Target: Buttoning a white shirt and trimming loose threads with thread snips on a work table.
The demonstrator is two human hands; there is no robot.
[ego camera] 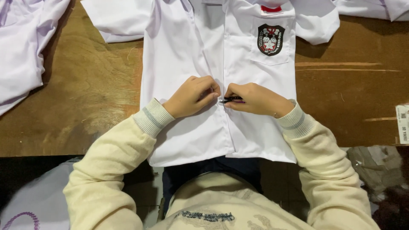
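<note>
A white short-sleeved shirt [187, 55] lies face up on the brown wooden table [85, 93], its hem hanging over the near edge. A black and red crest [270, 39] is on its chest pocket. My left hand [192, 96] pinches the shirt's front placket at the middle. My right hand [255, 99] faces it from the right and grips a small black tool [230, 99], whose tip touches the placket beside my left fingertips. Both my arms are in cream sleeves.
More white garments are piled at the far left [21, 47] and top right corner [375, 8]. A white paper tag [402, 123] rests at the table's right edge. Below the table edge lie a pale cloth [34, 200] and crumpled material [379, 170].
</note>
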